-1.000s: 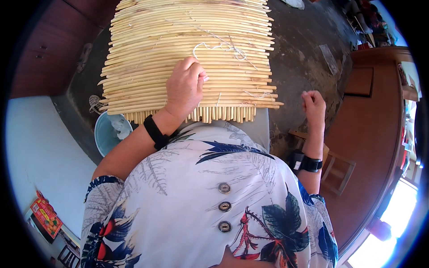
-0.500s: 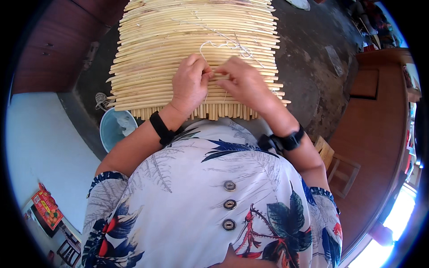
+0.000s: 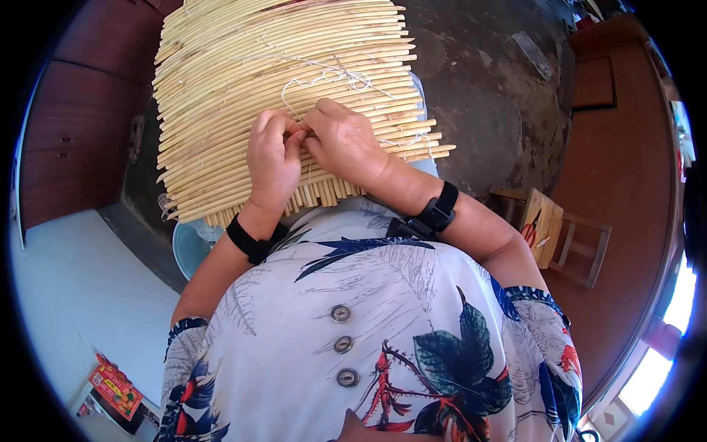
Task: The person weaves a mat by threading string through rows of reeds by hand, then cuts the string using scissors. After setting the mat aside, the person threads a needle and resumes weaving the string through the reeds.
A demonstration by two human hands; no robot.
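A mat of pale yellow stalks (image 3: 221, 110), laid side by side, spreads out before me. My left hand (image 3: 274, 158) is closed in a pinch over its near part. Its fingertips meet those of my right hand (image 3: 342, 140), also closed. White string (image 3: 340, 74) lies in loose loops on the stalks beyond my hands, and one strand runs down to where the fingertips meet. What lies right between the fingertips is mostly hidden. Short stalk ends (image 3: 324, 193) stick out crosswise at the near edge of the mat.
A light blue bucket (image 3: 190, 250) stands at the left, below the mat's corner. On the right, a wooden stool (image 3: 543, 228) carries red-handled scissors (image 3: 530, 232). Dark reddish cabinets (image 3: 88, 125) line the far left. Dark floor (image 3: 486, 132) shows to the right of the mat.
The view has shifted, so the mat sits farther left and tilted. My right hand, earlier blurred and apart from the left, has come in until the fingertips meet.
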